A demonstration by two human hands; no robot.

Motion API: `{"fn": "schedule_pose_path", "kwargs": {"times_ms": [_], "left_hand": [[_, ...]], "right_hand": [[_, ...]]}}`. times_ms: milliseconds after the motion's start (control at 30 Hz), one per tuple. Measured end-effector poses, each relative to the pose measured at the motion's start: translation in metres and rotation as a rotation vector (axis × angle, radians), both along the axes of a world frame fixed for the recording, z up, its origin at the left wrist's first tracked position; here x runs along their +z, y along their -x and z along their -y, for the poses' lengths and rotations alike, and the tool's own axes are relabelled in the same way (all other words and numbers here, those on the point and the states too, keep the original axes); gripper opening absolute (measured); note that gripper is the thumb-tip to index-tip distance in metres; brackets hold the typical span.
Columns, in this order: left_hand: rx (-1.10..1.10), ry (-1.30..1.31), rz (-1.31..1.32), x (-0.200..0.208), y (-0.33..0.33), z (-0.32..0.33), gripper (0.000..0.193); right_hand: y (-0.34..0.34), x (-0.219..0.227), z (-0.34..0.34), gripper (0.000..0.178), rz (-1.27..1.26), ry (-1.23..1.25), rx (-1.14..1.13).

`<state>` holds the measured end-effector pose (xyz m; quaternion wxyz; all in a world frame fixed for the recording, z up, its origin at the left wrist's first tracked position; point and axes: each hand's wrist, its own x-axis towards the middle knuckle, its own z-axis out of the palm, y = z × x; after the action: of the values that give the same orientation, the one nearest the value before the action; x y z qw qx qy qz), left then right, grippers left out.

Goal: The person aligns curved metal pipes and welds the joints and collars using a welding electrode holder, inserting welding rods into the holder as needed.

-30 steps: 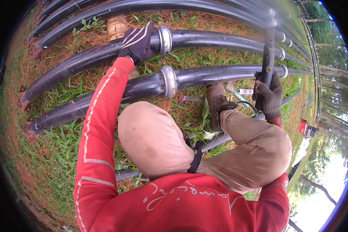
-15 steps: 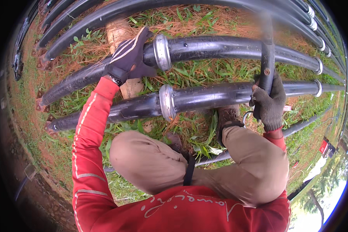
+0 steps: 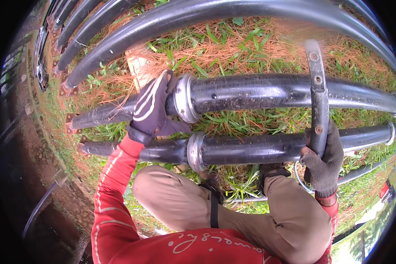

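My left hand (image 3: 150,105), in a dark glove with white stripes, is wrapped over a black metal pole (image 3: 259,93) lying across the grass. It is beside the silver collar (image 3: 185,97) on that pole, its fingertips close to the rim. A second black pole (image 3: 251,149) lies nearer to me, with its own silver collar (image 3: 197,152). My right hand (image 3: 325,160), in a grey knit glove, grips the lower end of a dark bar-shaped tool (image 3: 318,99) with several round rivets. The tool stands up across both poles, and its rounded far end points away from me.
More black poles (image 3: 198,22) lie beyond, with flanged ends at the left. A piece of timber (image 3: 138,68) shows under the far pole. Grass and dry needles (image 3: 233,48) cover the ground. My bent knees (image 3: 171,198) are close to the near pole.
The poles now appear lower in view as my head has shifted. My left hand has closed in on the collar. The tool has turned, so several rivets along it show.
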<state>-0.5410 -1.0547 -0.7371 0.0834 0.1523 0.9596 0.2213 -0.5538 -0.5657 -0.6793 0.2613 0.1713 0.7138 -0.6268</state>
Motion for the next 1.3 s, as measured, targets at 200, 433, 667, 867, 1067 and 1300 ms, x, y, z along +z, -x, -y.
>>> {"fn": "schedule_pose_path", "kwargs": {"times_ms": [200,433,667,867,1067,1300], "left_hand": [[-0.112,0.111,-0.287,-0.035,-0.008,0.010,0.138],[-0.095,0.087,-0.395,-0.037,-0.002,-0.025,0.136],[-0.113,0.076,-0.356,-0.019,-0.005,-0.040,0.133],[-0.089,0.087,-0.294,-0.004,-0.005,-0.040,0.131],[-0.049,0.082,-0.262,-0.004,-0.003,-0.043,0.129],[-0.019,0.060,-0.249,-0.013,-0.002,-0.047,0.127]], "right_hand": [[0.008,-0.009,-0.003,0.079,0.015,0.025,-0.070],[0.005,-0.006,-0.006,0.091,0.076,-0.077,-0.094],[-0.004,-0.008,-0.002,0.091,0.015,-0.053,-0.082],[-0.006,-0.008,0.001,0.079,0.038,-0.033,-0.049],[-0.009,-0.015,0.000,0.079,-0.024,-0.045,-0.040],[-0.010,-0.014,0.002,0.079,-0.013,-0.038,-0.043]]}}
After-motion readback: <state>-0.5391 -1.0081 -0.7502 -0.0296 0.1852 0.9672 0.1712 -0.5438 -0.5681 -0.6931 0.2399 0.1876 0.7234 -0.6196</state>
